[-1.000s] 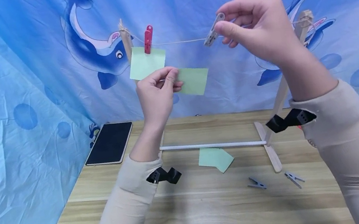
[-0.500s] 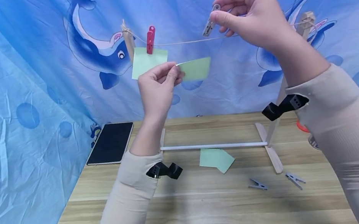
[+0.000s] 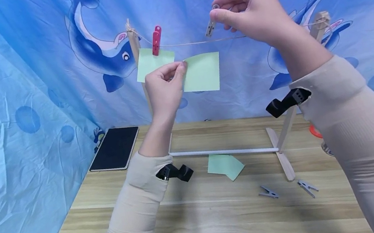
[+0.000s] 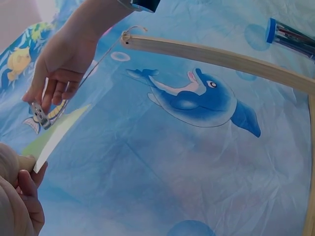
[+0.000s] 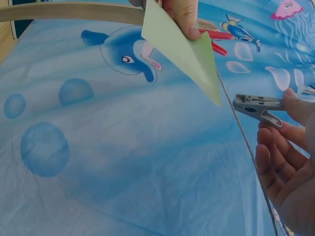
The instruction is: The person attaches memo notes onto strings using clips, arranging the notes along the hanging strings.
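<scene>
Pinching one corner of a green paper note [image 3: 202,73] near the string [image 3: 194,43], the left hand [image 3: 165,89] could easily let it flop crooked, since the far side's unsupported, while the right hand [image 3: 249,10] grips a gray clothespin [image 5: 258,101] nearby.

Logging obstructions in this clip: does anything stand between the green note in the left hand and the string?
Nothing visible does: in the head view, only backdrop shows between the held green note and the string. The grey clothespin in the right hand appears above it; the red clothespin sits further left.
</scene>
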Demonstrator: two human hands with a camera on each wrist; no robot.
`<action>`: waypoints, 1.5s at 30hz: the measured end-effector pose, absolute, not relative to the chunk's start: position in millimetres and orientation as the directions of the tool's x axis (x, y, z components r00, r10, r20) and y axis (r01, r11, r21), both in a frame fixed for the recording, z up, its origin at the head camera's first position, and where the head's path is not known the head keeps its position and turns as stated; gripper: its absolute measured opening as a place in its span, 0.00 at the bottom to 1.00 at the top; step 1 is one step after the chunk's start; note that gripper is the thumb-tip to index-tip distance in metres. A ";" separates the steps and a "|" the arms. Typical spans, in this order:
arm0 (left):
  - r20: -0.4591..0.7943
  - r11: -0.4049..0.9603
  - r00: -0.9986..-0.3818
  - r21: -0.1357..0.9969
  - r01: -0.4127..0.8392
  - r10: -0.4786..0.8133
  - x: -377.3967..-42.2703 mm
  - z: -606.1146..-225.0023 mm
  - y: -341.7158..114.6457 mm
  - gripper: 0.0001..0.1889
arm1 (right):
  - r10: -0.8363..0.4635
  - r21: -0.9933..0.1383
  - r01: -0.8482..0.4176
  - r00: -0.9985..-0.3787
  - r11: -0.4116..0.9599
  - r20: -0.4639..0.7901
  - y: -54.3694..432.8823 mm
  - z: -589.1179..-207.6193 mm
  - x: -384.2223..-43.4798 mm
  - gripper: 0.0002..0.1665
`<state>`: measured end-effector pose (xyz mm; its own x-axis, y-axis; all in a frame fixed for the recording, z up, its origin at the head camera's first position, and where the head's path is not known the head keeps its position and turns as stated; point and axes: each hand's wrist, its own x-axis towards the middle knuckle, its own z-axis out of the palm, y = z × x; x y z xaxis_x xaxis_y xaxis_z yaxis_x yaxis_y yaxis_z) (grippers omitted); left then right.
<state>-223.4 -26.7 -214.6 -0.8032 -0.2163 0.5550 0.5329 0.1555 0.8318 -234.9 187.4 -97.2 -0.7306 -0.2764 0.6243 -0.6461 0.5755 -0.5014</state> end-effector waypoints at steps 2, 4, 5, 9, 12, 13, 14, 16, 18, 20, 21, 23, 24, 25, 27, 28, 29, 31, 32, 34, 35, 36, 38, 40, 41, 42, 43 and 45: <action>0.551 0.162 -0.805 0.834 0.527 -0.221 -223.0 -213.9 -27.2 0.10 | -0.278 -0.503 -0.638 -0.738 0.583 0.614 185.5 -96.2 -236.0 0.19; 0.544 0.158 -0.808 0.839 0.521 -0.224 -222.6 -213.1 -27.5 0.10 | -0.278 -0.509 -0.631 -0.746 0.586 0.605 183.9 -95.2 -236.8 0.18; 0.538 0.152 -0.812 0.843 0.516 -0.226 -222.3 -212.5 -27.5 0.10 | -0.278 -0.508 -0.629 -0.747 0.588 0.604 183.0 -94.8 -237.1 0.18; 0.532 0.139 -0.814 0.846 0.514 -0.234 -222.1 -210.4 -27.7 0.10 | -0.278 -0.492 -0.627 -0.744 0.603 0.608 179.4 -93.9 -237.7 0.16; 0.540 0.134 -0.808 0.841 0.524 -0.233 -222.4 -209.0 -28.4 0.10 | -0.278 -0.470 -0.627 -0.737 0.621 0.616 177.3 -94.1 -238.5 0.16; 0.544 0.136 -0.806 0.839 0.527 -0.232 -222.5 -208.5 -28.4 0.10 | -0.276 -0.467 -0.624 -0.738 0.627 0.616 176.9 -94.2 -238.7 0.16; 0.548 0.137 -0.804 0.836 0.531 -0.228 -222.8 -208.2 -28.3 0.10 | -0.275 -0.463 -0.620 -0.739 0.633 0.615 176.5 -94.3 -238.8 0.16; 0.550 0.143 -0.805 0.835 0.531 -0.221 -223.1 -207.4 -27.9 0.10 | -0.274 -0.461 -0.610 -0.747 0.645 0.606 176.1 -94.7 -239.5 0.16; 0.550 0.154 -0.807 0.835 0.528 -0.216 -223.5 -206.9 -27.5 0.10 | -0.272 -0.465 -0.598 -0.758 0.653 0.593 175.6 -95.0 -239.8 0.17; 0.545 0.165 -0.811 0.838 0.520 -0.211 -223.6 -206.6 -27.3 0.10 | -0.274 -0.466 -0.590 -0.766 0.659 0.581 174.8 -95.5 -240.3 0.17; 0.542 0.168 -0.813 0.840 0.517 -0.211 -223.7 -206.6 -27.2 0.10 | -0.275 -0.467 -0.587 -0.769 0.662 0.577 174.5 -95.7 -240.5 0.17; 0.539 0.175 -0.816 0.842 0.511 -0.211 -223.8 -206.6 -27.1 0.10 | -0.276 -0.467 -0.581 -0.774 0.667 0.570 173.8 -95.8 -240.5 0.17; 0.537 0.178 -0.817 0.843 0.508 -0.210 -224.0 -206.6 -27.0 0.10 | -0.277 -0.469 -0.578 -0.777 0.668 0.565 173.5 -95.9 -240.6 0.18; 0.535 0.181 -0.818 0.844 0.506 -0.211 -224.1 -206.7 -26.9 0.10 | -0.279 -0.468 -0.578 -0.778 0.669 0.563 173.2 -95.9 -240.7 0.18; 0.529 0.182 -0.821 0.847 0.499 -0.215 -224.3 -206.7 -26.7 0.10 | -0.284 -0.468 -0.578 -0.780 0.668 0.558 173.0 -95.8 -240.6 0.18; 0.527 0.181 -0.822 0.849 0.497 -0.216 -224.4 -206.7 -26.5 0.10 | -0.288 -0.466 -0.579 -0.780 0.669 0.556 172.9 -95.8 -240.5 0.18; 0.526 0.180 -0.822 0.850 0.496 -0.218 -224.5 -206.6 -26.4 0.11 | -0.292 -0.465 -0.581 -0.779 0.668 0.554 172.8 -95.8 -240.4 0.18; 0.521 0.174 -0.824 0.853 0.493 -0.221 -224.6 -206.3 -26.2 0.10 | -0.302 -0.459 -0.585 -0.778 0.669 0.551 172.7 -95.8 -240.3 0.18; 0.521 0.172 -0.824 0.853 0.493 -0.221 -224.7 -206.2 -26.2 0.10 | -0.307 -0.454 -0.587 -0.776 0.670 0.550 172.6 -95.8 -240.3 0.17; 0.519 0.169 -0.825 0.854 0.492 -0.221 -224.9 -205.7 -25.9 0.10 | -0.314 -0.447 -0.590 -0.774 0.672 0.550 172.2 -95.5 -240.0 0.17; 0.517 0.167 -0.827 0.855 0.490 -0.221 -225.0 -205.4 -25.9 0.10 | -0.318 -0.446 -0.591 -0.774 0.672 0.548 171.9 -95.3 -239.9 0.17; 0.515 0.164 -0.828 0.857 0.489 -0.221 -225.1 -205.2 -25.8 0.10 | -0.323 -0.441 -0.594 -0.772 0.673 0.547 171.4 -95.2 -239.8 0.17; 0.513 0.164 -0.829 0.858 0.487 -0.222 -225.4 -204.9 -25.8 0.10 | -0.337 -0.431 -0.600 -0.768 0.674 0.545 170.0 -95.2 -239.7 0.17; 0.511 0.162 -0.830 0.859 0.485 -0.224 -225.5 -204.7 -26.0 0.10 | -0.348 -0.423 -0.604 -0.767 0.675 0.540 168.5 -95.4 -239.6 0.18; 0.511 0.163 -0.830 0.859 0.485 -0.224 -225.5 -204.9 -26.1 0.10 | -0.352 -0.421 -0.604 -0.768 0.677 0.536 167.9 -95.6 -239.7 0.18; 0.511 0.162 -0.830 0.859 0.485 -0.223 -225.6 -205.0 -26.1 0.10 | -0.355 -0.419 -0.603 -0.769 0.679 0.532 167.3 -95.7 -239.7 0.18; 0.510 0.163 -0.831 0.860 0.484 -0.222 -225.5 -205.2 -26.2 0.10 | -0.356 -0.419 -0.601 -0.771 0.680 0.529 166.9 -95.9 -239.7 0.18; 0.509 0.162 -0.832 0.860 0.483 -0.221 -225.3 -205.7 -26.4 0.11 | -0.357 -0.422 -0.597 -0.776 0.683 0.520 166.3 -96.1 -239.9 0.18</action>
<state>-225.3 -26.4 -205.7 -0.8318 -0.2213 0.5091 0.4833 0.1625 0.8603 -239.9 166.3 -96.1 -0.7760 -0.3571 0.5199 -0.5967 0.6828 -0.4217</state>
